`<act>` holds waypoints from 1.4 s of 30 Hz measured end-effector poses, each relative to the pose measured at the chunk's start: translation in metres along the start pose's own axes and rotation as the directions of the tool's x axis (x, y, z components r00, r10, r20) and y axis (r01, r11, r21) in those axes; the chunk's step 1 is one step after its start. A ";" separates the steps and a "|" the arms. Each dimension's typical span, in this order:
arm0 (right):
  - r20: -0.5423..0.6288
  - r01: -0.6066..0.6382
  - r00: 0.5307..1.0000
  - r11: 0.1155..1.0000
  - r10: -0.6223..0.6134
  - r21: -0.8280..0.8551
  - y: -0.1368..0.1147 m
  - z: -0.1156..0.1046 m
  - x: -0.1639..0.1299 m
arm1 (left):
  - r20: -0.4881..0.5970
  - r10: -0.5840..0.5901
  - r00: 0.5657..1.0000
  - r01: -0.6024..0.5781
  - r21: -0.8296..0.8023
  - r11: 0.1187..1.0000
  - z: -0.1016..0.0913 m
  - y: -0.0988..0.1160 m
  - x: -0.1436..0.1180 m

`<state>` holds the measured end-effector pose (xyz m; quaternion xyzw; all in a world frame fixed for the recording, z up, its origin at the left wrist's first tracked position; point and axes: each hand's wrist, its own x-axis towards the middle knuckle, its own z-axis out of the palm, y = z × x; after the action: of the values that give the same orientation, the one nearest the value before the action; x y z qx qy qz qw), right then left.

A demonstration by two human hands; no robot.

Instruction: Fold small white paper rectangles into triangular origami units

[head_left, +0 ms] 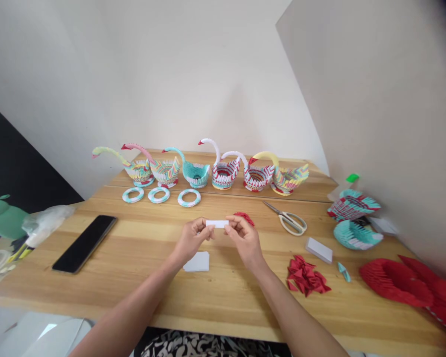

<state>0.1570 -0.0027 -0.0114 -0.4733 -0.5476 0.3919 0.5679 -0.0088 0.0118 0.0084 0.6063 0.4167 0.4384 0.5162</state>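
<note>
A pale-walled room, a wooden counter [141, 258]: at the far left lies a black phone [84, 243], and along the far edge stands a row of folded-paper swans [223, 171] with three paper rings [158, 195] just in front. At centre, held above the counter, the left hand [191, 241] and right hand [244, 238] pinch the two ends of a small white paper strip [217, 224], fingers closed on it. The strip looks light, thin and easily creased, best taken by its short ends. A white sheet [197, 262] lies below the hands. To the right sit scissors [290, 220], a stack of white slips [319, 249] and red folded pieces [305, 276].
</note>
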 end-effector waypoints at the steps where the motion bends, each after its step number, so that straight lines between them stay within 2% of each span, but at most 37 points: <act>1: 0.002 0.009 1.000 1.000 -0.009 -0.002 0.000 0.000 0.000 | 0.000 -0.017 1.000 0.017 -0.048 0.999 0.000 0.000 0.000; 3: 0.020 0.029 0.999 0.999 -0.028 -0.031 0.001 0.001 -0.002 | 0.018 -0.068 0.997 0.071 -0.201 0.977 0.000 0.001 0.001; 6: 0.052 0.084 0.996 0.989 -0.078 -0.119 0.001 0.005 -0.006 | 0.057 -0.133 0.989 0.145 -0.455 0.879 0.002 0.001 0.001; 8: 0.062 0.119 0.992 0.979 -0.111 -0.166 0.001 0.008 -0.009 | 0.066 -0.168 0.984 0.178 -0.518 0.837 0.002 0.000 0.001; 10: 0.066 0.145 0.989 0.969 -0.135 -0.199 0.000 0.007 -0.010 | 0.061 -0.184 0.981 0.190 -0.484 0.854 0.001 0.000 0.001; 14: 0.171 0.197 0.973 0.949 -0.158 -0.246 -0.004 -0.003 -0.008 | 0.060 -0.184 0.981 0.193 -0.388 0.901 -0.003 0.000 0.002; 16: 0.184 0.274 0.956 0.915 -0.227 -0.297 -0.006 -0.009 -0.004 | 0.080 -0.186 0.979 0.202 -0.371 0.906 -0.006 0.000 0.002; 18: 0.218 0.416 0.908 0.833 -0.359 -0.365 -0.007 -0.013 0.001 | 0.105 -0.190 0.976 0.216 -0.358 0.909 -0.007 0.000 0.003; 21: 0.339 0.601 0.798 0.696 -0.499 -0.392 -0.008 -0.014 0.005 | 0.137 -0.205 0.969 0.240 -0.330 0.913 -0.007 0.000 0.003; 22: 0.366 0.629 0.776 0.673 -0.514 -0.388 -0.008 -0.013 0.006 | 0.146 -0.206 0.968 0.242 -0.307 0.921 -0.007 0.000 0.003; 24: 0.388 0.648 0.760 0.655 -0.522 -0.388 -0.008 -0.012 0.007 | 0.135 -0.187 0.973 0.214 -0.219 0.952 -0.005 -0.001 0.002; 27: 0.370 0.629 0.777 0.663 -0.510 -0.406 -0.008 -0.012 0.007 | 0.036 -0.028 0.999 0.025 0.074 0.997 -0.002 -0.001 -0.001; 28: 0.354 0.615 0.788 0.673 -0.504 -0.410 -0.009 -0.012 0.007 | 0.013 0.057 0.998 -0.059 0.196 0.979 -0.001 -0.002 -0.002; 30: 0.311 0.575 0.818 0.711 -0.484 -0.406 -0.009 -0.012 0.005 | 0.035 0.208 0.978 -0.205 0.391 0.897 0.001 -0.003 -0.005; 32: 0.272 0.521 0.853 0.763 -0.446 -0.382 -0.010 -0.011 0.003 | 0.093 0.275 0.957 -0.286 0.474 0.833 0.001 -0.004 -0.006; 35: 0.260 0.455 0.886 0.824 -0.383 -0.338 -0.013 -0.010 0.001 | 0.142 0.277 0.950 -0.311 0.470 0.826 0.001 -0.006 -0.006; 42: 0.212 0.359 0.929 0.874 -0.303 -0.327 -0.016 -0.007 -0.001 | 0.165 0.194 0.967 -0.249 0.448 0.859 0.000 -0.005 -0.007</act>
<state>0.1631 -0.0088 0.0044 -0.4366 -0.7251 0.2170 0.4863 -0.0114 0.0055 0.0027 0.7802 0.4070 0.3465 0.3248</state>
